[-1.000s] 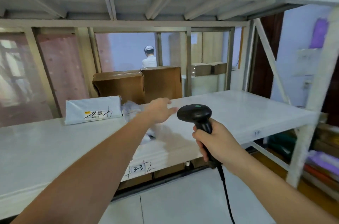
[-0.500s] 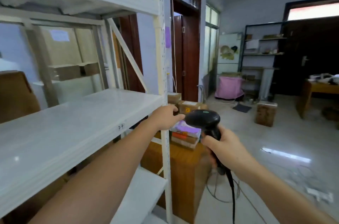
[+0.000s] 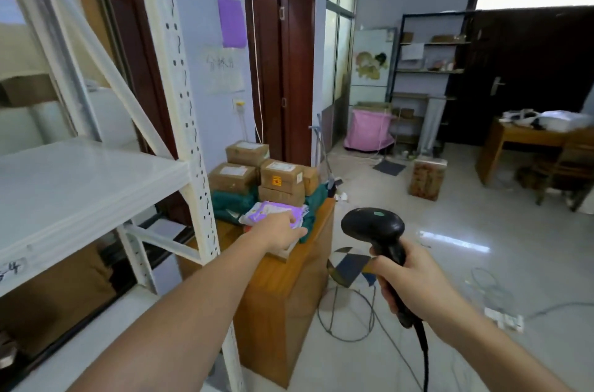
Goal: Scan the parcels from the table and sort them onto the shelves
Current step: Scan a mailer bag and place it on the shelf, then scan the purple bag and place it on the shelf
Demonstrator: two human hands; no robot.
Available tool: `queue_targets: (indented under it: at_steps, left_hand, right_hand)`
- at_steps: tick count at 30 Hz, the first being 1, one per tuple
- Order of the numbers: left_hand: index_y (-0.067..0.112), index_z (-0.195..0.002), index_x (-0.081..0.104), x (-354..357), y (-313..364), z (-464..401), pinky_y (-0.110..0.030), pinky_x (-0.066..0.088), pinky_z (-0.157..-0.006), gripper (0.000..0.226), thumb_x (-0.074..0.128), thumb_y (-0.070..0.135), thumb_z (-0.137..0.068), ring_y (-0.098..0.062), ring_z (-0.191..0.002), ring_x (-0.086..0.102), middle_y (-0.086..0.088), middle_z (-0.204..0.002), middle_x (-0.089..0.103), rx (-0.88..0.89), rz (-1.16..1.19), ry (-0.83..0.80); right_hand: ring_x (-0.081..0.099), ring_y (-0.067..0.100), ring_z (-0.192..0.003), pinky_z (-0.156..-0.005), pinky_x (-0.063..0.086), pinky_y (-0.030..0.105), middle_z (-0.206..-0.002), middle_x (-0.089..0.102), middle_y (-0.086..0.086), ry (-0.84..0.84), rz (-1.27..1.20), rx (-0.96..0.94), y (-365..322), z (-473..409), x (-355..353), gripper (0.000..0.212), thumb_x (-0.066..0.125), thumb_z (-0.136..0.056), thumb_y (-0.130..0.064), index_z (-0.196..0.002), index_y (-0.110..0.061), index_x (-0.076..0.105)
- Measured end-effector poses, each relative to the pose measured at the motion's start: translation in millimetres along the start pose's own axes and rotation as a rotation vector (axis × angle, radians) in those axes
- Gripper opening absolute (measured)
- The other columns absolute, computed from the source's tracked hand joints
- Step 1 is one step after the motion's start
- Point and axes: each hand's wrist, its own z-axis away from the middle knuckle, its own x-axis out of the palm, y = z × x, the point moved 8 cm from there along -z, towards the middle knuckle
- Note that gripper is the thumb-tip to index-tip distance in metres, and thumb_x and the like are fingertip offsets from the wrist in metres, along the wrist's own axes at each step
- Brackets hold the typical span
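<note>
The shelf edge bears a handwritten "4"; other labels are unreadable.

The table stands just right of the shelf. Boxes sit at the table's back, a flat packet before them.

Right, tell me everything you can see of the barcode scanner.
The barcode scanner is a black, glossy plastic handheld gun type, with a rounded head bearing a small green dot on top and a slim handle. The right hand grips the handle, holding it roughly upright in the air, head tipped towards the wooden table. A dark cable hangs from its base.
</note>
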Motion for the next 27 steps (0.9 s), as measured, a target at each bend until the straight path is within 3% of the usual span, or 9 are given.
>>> queue_targets:
  at_steps: [7, 13, 16, 19, 22, 25, 27]
  left_hand:
    - [0.022, -0.146, 0.05, 35, -52, -130, -0.037, 0.052, -0.099, 0.059, 0.05, 0.059, -0.101, -0.023, -0.117, 0.058, -0.006, -0.14, 0.06, -0.079, -0.013, -0.06]
    - [0.019, -0.15, 0.047, 58, -104, -231, -0.037, 0.045, -0.107, 0.06, 0.051, 0.054, -0.102, -0.026, -0.133, 0.051, -0.007, -0.152, 0.051, -0.153, 0.042, -0.114]
    - [0.014, -0.145, 0.051, 81, -133, -269, -0.034, 0.045, -0.096, 0.057, 0.05, 0.053, -0.104, -0.028, -0.127, 0.056, -0.01, -0.144, 0.057, -0.233, 0.108, -0.151]
    - [0.01, -0.124, 0.06, 103, -157, -301, -0.033, 0.041, -0.079, 0.046, 0.049, 0.051, -0.105, -0.03, -0.113, 0.062, -0.014, -0.121, 0.065, -0.301, 0.174, -0.173]
    - [0.011, -0.108, 0.06, 125, -186, -330, -0.033, 0.041, -0.077, 0.042, 0.048, 0.051, -0.105, -0.032, -0.11, 0.064, -0.017, -0.116, 0.066, -0.45, 0.304, -0.157]
    - [0.008, -0.147, 0.047, 147, -212, -354, -0.032, 0.046, -0.089, 0.067, 0.052, 0.057, -0.101, -0.031, -0.123, 0.06, -0.016, -0.142, 0.058, -0.676, 0.538, -0.059]
    - [0.006, -0.156, 0.033, 157, -223, -364, -0.032, 0.049, -0.095, 0.086, 0.06, 0.061, -0.096, -0.033, -0.124, 0.059, -0.017, -0.146, 0.053, -0.903, 0.76, 0.046]
  right_hand:
    - [0.049, 0.022, -0.042, -0.044, 0.042, 0.033, -0.061, 0.051, 0.015, -0.056, 0.045, 0.029, 41, -136, 27, 0.014, 0.054, -0.092, -0.003, -0.105, 0.001, 0.053]
    - [0.054, 0.022, -0.044, -0.046, 0.045, 0.033, -0.063, 0.053, 0.012, -0.109, 0.078, 0.072, 65, -250, 53, 0.009, 0.057, -0.089, -0.009, -0.098, -0.009, 0.056]
    - [0.051, 0.023, -0.044, -0.044, 0.042, 0.031, -0.06, 0.052, 0.012, -0.147, 0.092, 0.097, 76, -296, 63, 0.009, 0.056, -0.087, -0.007, -0.096, -0.011, 0.056]
    - [0.051, 0.02, -0.044, -0.045, 0.041, 0.031, -0.055, 0.053, 0.004, -0.195, 0.145, 0.086, 86, -342, 73, 0.008, 0.057, -0.083, -0.012, -0.084, -0.02, 0.055]
    - [0.047, 0.016, -0.04, -0.042, 0.04, 0.026, -0.055, 0.052, 0.006, -0.27, 0.166, 0.078, 95, -387, 86, 0.014, 0.057, -0.086, -0.005, -0.085, -0.019, 0.054]
    - [0.048, 0.015, -0.039, -0.041, 0.041, 0.026, -0.059, 0.053, 0.007, -0.39, 0.173, 0.076, 107, -432, 102, 0.02, 0.056, -0.088, -0.005, -0.09, -0.025, 0.054]
    - [0.049, 0.013, -0.04, -0.042, 0.041, 0.026, -0.057, 0.054, 0.003, -0.451, 0.197, 0.055, 116, -463, 107, 0.017, 0.057, -0.088, -0.007, -0.092, -0.024, 0.055]
